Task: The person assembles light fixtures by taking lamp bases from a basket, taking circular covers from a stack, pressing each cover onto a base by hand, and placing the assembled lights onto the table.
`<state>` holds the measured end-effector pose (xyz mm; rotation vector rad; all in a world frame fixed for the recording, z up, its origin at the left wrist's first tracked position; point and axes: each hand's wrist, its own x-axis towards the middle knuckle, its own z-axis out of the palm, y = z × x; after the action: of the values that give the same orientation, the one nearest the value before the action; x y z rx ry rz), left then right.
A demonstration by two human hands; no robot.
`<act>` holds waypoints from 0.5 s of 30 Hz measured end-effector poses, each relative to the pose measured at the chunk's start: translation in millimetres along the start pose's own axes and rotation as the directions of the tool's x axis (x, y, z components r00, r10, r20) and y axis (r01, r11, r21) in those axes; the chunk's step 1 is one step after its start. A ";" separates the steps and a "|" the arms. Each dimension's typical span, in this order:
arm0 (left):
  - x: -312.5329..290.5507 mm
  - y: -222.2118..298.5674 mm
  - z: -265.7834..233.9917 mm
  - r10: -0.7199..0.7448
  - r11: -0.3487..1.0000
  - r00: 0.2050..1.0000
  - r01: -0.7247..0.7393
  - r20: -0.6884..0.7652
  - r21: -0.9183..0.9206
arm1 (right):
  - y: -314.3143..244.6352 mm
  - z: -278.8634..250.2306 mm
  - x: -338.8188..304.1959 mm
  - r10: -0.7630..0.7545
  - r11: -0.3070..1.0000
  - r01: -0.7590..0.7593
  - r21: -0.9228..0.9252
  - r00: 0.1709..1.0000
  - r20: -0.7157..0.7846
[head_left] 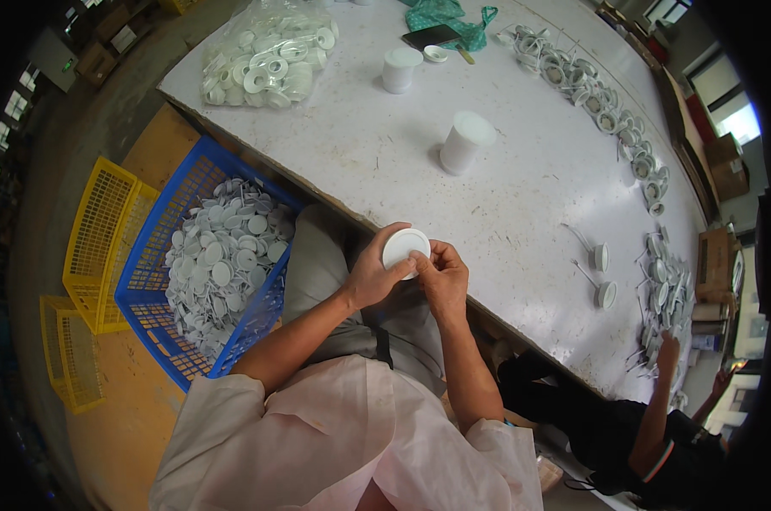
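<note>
Between my two hands, over my lap by the table's edge, is a round white disc-shaped part with a raised rim. My left hand wraps round its left side, thumb along the lower rim. From the right, my right hand pinches the disc's lower right edge with thumb and fingers. On the table ahead stands a white cylinder, apparently a stack of discs. A second white cylinder stands farther off. To my left, a blue basket holds a heap of white round parts.
A clear bag of white rings lies at the table's far left. A phone and a green cloth lie at the back. Wired round parts line the right side, where a co-worker's hand reaches. Yellow baskets stand left.
</note>
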<state>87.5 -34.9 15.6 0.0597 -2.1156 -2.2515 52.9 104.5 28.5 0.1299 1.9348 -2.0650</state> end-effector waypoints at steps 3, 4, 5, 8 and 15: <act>-1.4 4.5 0.5 -0.037 0.999 0.999 0.036 -0.024 -0.011 | 2.3 0.1 1.0 -0.005 0.999 0.005 -0.038 1.000 0.008; -2.2 4.4 0.3 -0.037 0.999 0.999 0.036 -0.026 -0.012 | 1.3 1.8 0.2 -0.008 1.000 0.008 -0.021 1.000 0.003; -3.3 4.1 -0.1 -0.040 0.999 0.999 0.039 -0.028 -0.022 | 0.8 2.9 -0.4 -0.010 1.000 0.010 -0.004 1.000 -0.002; -6.2 5.3 -3.2 -0.092 0.995 0.996 0.092 0.000 -0.037 | 3.7 1.9 0.0 0.012 1.000 -0.013 0.014 1.000 0.018; -13.6 -0.1 -6.0 -0.122 0.992 0.992 0.122 0.037 -0.009 | 8.6 4.9 -3.3 0.051 0.998 -0.052 0.027 0.998 0.046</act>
<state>101.4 -40.0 15.0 0.1531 -2.1734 -2.3489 59.1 99.8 21.5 0.1359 1.8567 -2.0450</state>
